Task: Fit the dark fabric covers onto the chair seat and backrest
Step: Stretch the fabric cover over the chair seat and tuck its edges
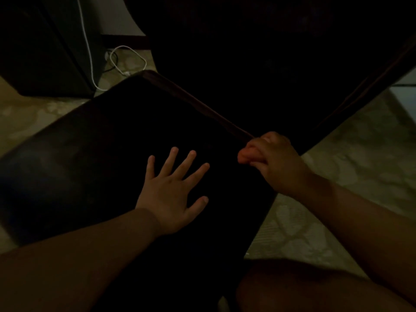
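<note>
My right hand [273,162] is curled tight, pinching the hem of the seat cover [184,97] at the seat's rear edge, near a corner. My left hand [172,194] lies flat, fingers spread, pressing the dark fabric down on the chair seat [90,154]. Step, as I judge it: seating the seat cover's edge. Next: pull the hem taut and tuck it under the corner. Backrest [270,52] behind; too dark to tell if covered. No containers visible.
</note>
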Demonstrator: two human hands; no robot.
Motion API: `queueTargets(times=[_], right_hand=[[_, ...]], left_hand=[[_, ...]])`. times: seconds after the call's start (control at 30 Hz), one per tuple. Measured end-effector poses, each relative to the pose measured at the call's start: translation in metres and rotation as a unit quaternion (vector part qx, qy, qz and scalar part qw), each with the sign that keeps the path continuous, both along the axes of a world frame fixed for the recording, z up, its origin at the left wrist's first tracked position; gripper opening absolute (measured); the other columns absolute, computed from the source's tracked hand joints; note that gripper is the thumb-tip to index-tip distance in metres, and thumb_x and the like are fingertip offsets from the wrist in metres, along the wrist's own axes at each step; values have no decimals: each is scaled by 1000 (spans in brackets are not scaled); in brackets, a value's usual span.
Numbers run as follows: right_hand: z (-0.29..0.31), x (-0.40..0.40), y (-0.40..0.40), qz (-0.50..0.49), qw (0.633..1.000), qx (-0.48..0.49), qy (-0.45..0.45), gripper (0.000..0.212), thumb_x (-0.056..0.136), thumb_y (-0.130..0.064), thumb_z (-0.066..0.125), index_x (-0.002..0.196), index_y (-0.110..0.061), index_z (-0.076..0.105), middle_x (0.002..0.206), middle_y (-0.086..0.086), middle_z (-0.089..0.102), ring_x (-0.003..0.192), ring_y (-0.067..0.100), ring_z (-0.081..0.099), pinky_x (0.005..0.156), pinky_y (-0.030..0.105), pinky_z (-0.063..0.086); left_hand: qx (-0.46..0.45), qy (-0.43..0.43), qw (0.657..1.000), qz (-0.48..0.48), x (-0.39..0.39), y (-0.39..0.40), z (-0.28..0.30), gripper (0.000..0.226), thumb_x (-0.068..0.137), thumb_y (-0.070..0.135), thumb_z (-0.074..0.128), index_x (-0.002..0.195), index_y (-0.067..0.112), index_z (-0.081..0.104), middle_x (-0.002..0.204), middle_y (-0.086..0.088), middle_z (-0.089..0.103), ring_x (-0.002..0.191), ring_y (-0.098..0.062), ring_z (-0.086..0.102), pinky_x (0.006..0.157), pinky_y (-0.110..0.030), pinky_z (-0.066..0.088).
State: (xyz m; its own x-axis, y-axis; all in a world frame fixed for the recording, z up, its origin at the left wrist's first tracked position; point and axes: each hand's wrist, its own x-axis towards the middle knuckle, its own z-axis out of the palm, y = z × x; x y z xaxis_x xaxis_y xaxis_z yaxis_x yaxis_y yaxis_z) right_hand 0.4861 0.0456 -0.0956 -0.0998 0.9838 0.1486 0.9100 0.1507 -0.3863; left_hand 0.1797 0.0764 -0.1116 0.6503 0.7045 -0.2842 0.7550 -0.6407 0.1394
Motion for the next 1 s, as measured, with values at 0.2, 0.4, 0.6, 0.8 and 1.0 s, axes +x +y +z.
queueTargets(times=[0.2, 0.4, 0.6, 0.8, 1.0], right_hand=[[-10, 28, -81, 27, 997, -53, -38, 22, 92, -46, 56, 112, -45, 66, 112, -16, 62, 112, 18, 54, 97, 44, 48], [-2, -9, -42, 43, 999, -15, -6, 38, 83, -22, 80, 108, -40, 58, 112, -7, 53, 104, 22, 51, 86, 37, 50], [1, -11, -38, 96, 992, -72, -31, 37, 86, -30, 77, 111, -47, 55, 118, -4, 48, 108, 14, 43, 88, 31, 44], [2, -4, -51, 112, 991, -62, -42, 31, 87, -27, 79, 106, -45, 61, 109, -9, 48, 103, 12, 45, 85, 30, 51], [-4, -37, 23, 76, 996, -44, 6, 39, 84, -23, 83, 109, -41, 59, 111, 4, 51, 104, 29, 53, 90, 36, 49]], left_hand=[[3, -19, 1000, -13, -6, -15, -7, 76, 92, 85, 0, 158, 57, -24, 172, 12, -31, 155, -28, -38, 122, -71, -13], [-11, -1, 1000, -2, -5, -42, 1, 77, 90, 87, 0, 157, 58, -24, 171, 13, -33, 154, -28, -41, 122, -71, -14], [-33, -8, 999, 12, -9, -57, 5, 78, 90, 88, 4, 160, 60, -15, 172, 15, -28, 155, -25, -39, 123, -69, -15], [-87, -73, 994, 0, -20, -30, 18, 82, 84, 82, 17, 162, 59, 9, 174, 24, -10, 162, -12, -17, 128, -64, -1], [21, -13, 987, 156, -85, 86, 3, 80, 92, 79, 33, 164, 55, 7, 178, 12, -1, 164, -24, -5, 121, -78, 11]])
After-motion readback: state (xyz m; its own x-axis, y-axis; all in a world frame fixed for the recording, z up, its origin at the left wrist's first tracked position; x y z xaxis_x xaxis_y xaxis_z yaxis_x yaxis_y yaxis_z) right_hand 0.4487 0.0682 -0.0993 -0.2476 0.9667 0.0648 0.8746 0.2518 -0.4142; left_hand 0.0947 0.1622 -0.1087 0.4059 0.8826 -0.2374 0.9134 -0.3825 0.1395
